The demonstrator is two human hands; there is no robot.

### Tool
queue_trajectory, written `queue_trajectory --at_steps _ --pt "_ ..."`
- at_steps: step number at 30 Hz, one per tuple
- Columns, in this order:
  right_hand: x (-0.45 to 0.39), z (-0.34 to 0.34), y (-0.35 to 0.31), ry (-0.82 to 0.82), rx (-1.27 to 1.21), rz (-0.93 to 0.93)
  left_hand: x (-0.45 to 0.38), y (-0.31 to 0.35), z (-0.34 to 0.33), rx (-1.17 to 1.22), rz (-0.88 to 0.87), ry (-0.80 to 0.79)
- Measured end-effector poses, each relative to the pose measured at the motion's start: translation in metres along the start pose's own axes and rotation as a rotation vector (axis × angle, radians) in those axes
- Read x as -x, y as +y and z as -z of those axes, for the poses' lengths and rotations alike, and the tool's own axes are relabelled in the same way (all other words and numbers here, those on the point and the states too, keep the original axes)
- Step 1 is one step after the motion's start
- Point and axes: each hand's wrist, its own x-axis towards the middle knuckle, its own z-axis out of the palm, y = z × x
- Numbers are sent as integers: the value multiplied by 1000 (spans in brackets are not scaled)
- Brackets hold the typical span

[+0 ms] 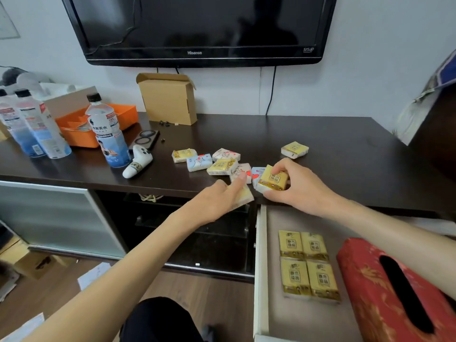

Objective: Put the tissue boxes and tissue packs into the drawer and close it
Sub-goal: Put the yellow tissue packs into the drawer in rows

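Four gold packs [309, 265] already sit flat in the open drawer [262, 267], two by two, just left of the red tissue box [370, 287], which lies at the drawer's right side with its slot up.

Your right hand [299, 186] is at the cabinet top's [345, 149] front edge, fingers curled round a gold pack [274, 180], thumb on the near side; the pack is tilted, its lower corner at the edge. Your left hand [217, 202] is pinching another gold pack [243, 196] just beside it, index finger stretched forward over the pack and touching a white pack with red print [240, 170].

Loose packs on the top: a cluster just behind your hands, with a gold one [184, 155], a blue one [199, 162], a white one [225, 154] and another gold one [222, 166] overlapping its neighbours. A second blue pack [256, 174] is mostly hidden behind your right-hand pack. One gold pack [294, 149] lies apart, further back right.

Left side of the top: three bottles [108, 134], an orange tray [98, 124], a white controller [138, 162]. A cardboard box [167, 98] stands against the wall under the TV [197, 28].
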Motion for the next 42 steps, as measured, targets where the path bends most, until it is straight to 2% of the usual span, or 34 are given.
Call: queue_trajectory --at_steps 3,6,9,13,18,24,27,36,39,42 --pt "32 8 5 -36 71 11 6 14 -19 34 -22 -94" --pt "65 18 17 -97 117 -5 20 25 -37 332 57 -188" --pt "98 30 28 -166 176 -31 31 31 -57 381 23 -320" --pt "139 41 39 -205 272 -60 42 39 -86 153 -93 -349" --pt "172 39 43 -331 493 13 55 45 -120 -69 -210 -436" --pt "186 34 47 -382 432 52 60 46 -138 -65 -144 -575" --pt "186 33 51 -396 426 80 59 45 -135 -48 -168 -610" --pt "174 32 59 -490 383 97 65 46 -138 -486 -409 -683" --pt "176 30 62 -500 384 109 63 43 -140 -620 -447 -636" --pt "184 28 69 -508 416 158 59 40 -142 -672 -647 -469"
